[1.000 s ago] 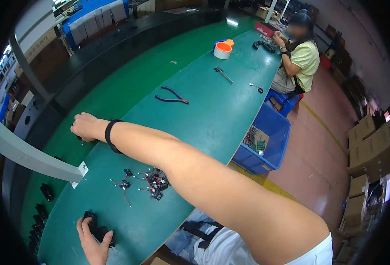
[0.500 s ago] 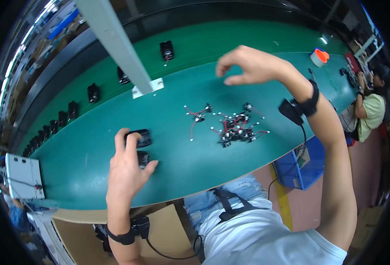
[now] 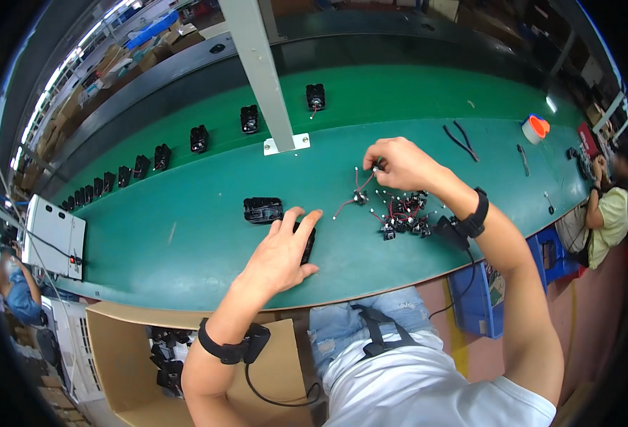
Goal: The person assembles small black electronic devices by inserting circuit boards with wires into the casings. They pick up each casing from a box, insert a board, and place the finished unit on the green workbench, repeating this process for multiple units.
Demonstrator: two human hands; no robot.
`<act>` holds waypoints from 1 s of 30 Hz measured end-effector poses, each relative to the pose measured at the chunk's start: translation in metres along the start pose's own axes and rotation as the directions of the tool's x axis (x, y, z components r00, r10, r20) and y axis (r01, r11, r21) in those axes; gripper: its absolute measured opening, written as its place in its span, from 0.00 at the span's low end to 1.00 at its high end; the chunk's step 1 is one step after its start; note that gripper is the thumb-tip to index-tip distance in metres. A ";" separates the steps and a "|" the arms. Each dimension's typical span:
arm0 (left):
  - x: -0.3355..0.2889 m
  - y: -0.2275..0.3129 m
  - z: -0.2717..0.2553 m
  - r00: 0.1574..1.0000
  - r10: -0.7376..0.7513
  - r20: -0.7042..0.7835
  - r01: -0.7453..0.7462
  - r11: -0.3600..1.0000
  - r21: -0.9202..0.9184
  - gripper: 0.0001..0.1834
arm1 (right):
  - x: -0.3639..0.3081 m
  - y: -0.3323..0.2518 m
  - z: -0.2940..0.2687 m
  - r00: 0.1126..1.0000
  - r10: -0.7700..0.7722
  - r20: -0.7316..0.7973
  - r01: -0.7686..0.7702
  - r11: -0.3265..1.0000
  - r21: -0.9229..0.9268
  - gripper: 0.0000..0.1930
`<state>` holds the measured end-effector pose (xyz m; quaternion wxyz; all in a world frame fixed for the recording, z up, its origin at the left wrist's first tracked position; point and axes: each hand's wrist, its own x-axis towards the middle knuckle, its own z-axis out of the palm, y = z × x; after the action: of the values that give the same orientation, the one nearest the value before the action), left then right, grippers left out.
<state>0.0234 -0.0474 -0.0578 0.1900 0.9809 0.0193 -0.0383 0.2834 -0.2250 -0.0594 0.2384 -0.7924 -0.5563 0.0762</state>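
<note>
Near the bench's middle, my left hand (image 3: 275, 252) curls its thumb and fingers around a black plastic housing (image 3: 309, 247), mostly hidden under the fingers. Just beyond it lies a second black housing (image 3: 263, 210), its hollow side up. Farther right, my right hand (image 3: 401, 165) pinches a small black part (image 3: 378, 167) with red wires, partly covered by the fingertips. Close below that hand rests another small part (image 3: 359, 198) with red leads and white connectors. A pile of the same wired parts (image 3: 405, 213) lies next to my right forearm.
Several black housings (image 3: 199, 139) line the green belt (image 3: 399, 85) beyond the bench. A grey post (image 3: 257, 71) stands at the bench edge. Pliers (image 3: 462, 141), a thin tool (image 3: 523, 160) and an orange-and-white roll (image 3: 536, 128) lie right. A cardboard box (image 3: 125, 363) sits below; a co-worker (image 3: 608, 213) sits right.
My right hand has come down from above the bench onto a small wired part. My left hand has shifted right with one housing, away from the other. The view has turned somewhat.
</note>
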 end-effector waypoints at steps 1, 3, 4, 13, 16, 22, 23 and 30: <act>0.000 -0.009 0.002 0.999 0.020 0.029 -0.020 0.999 -0.025 0.40 | -0.003 -0.006 -0.010 1.000 0.006 0.015 -0.007 0.998 0.055 0.11; 0.003 -0.010 -0.001 0.998 -0.037 0.060 0.043 0.992 -0.117 0.40 | -0.011 -0.014 -0.012 0.994 0.113 -0.001 -0.099 0.867 0.489 0.08; 0.009 -0.002 -0.008 0.992 -0.103 0.069 0.114 0.977 -0.181 0.39 | -0.016 -0.018 -0.012 0.984 0.178 0.009 -0.138 0.725 0.674 0.07; 0.008 -0.007 -0.022 0.952 -0.005 -0.307 -0.176 0.812 -0.556 0.49 | -0.012 -0.075 0.009 0.999 -0.009 -0.048 0.048 0.385 0.921 0.06; 0.012 -0.006 -0.017 0.934 -0.020 -0.357 -0.180 0.836 -0.518 0.51 | -0.011 -0.081 0.023 0.987 0.024 -0.157 0.127 0.478 0.869 0.06; 0.015 -0.003 -0.013 0.932 -0.096 -0.351 -0.149 0.779 -0.608 0.50 | -0.015 -0.088 0.041 0.909 -0.081 -0.408 0.325 0.752 0.574 0.08; 0.016 -0.005 -0.012 0.927 -0.082 -0.366 -0.175 0.769 -0.615 0.50 | -0.016 -0.088 0.042 0.884 -0.116 -0.452 0.358 0.790 0.498 0.08; 0.014 0.009 -0.014 0.888 -0.049 -0.458 -0.166 0.893 -0.418 0.48 | -0.024 -0.101 0.043 0.789 -0.294 -0.539 0.469 0.855 0.220 0.10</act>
<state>0.0383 -0.0499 -0.0431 0.4008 0.8922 0.0410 0.2044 0.1728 -0.2080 -0.0538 0.5152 -0.6001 -0.6065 -0.0808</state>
